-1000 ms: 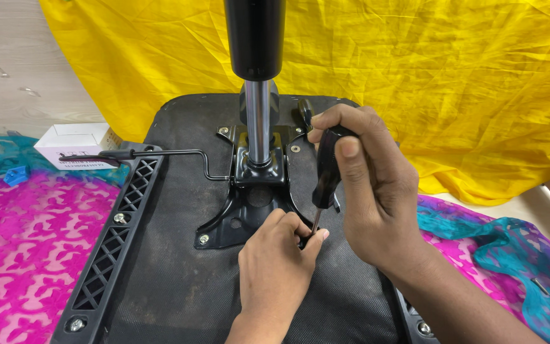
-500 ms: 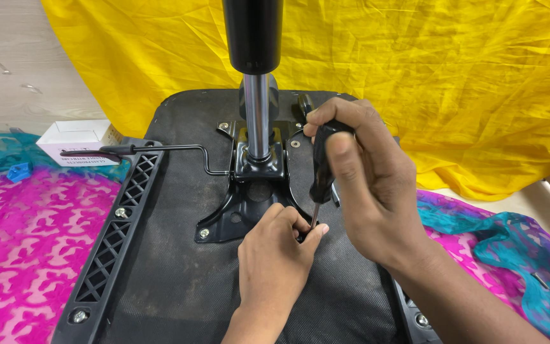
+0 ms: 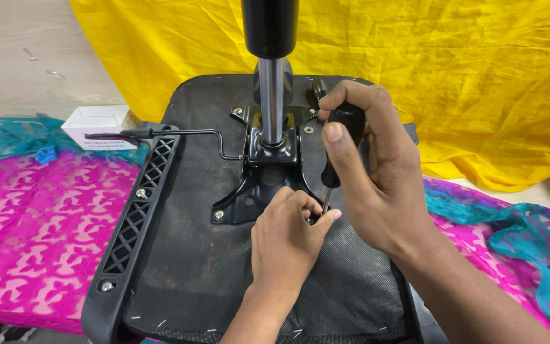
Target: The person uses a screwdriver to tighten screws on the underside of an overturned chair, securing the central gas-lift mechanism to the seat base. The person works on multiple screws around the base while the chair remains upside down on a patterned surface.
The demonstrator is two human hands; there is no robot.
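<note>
the right hand (image 3: 383, 185) grips a black-handled screwdriver (image 3: 338, 143), tip down on the black mounting plate (image 3: 256, 191) of the upturned chair seat (image 3: 186, 255). the left hand (image 3: 284, 239) pinches at the tip. a gas cylinder (image 3: 272, 95) rises just beyond.

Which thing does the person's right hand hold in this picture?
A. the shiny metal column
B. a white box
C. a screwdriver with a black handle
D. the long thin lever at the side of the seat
C: the right hand grips the black handle of a screwdriver, and its thin shaft points down to the metal plate, beside the fingertips of the left hand.
</note>
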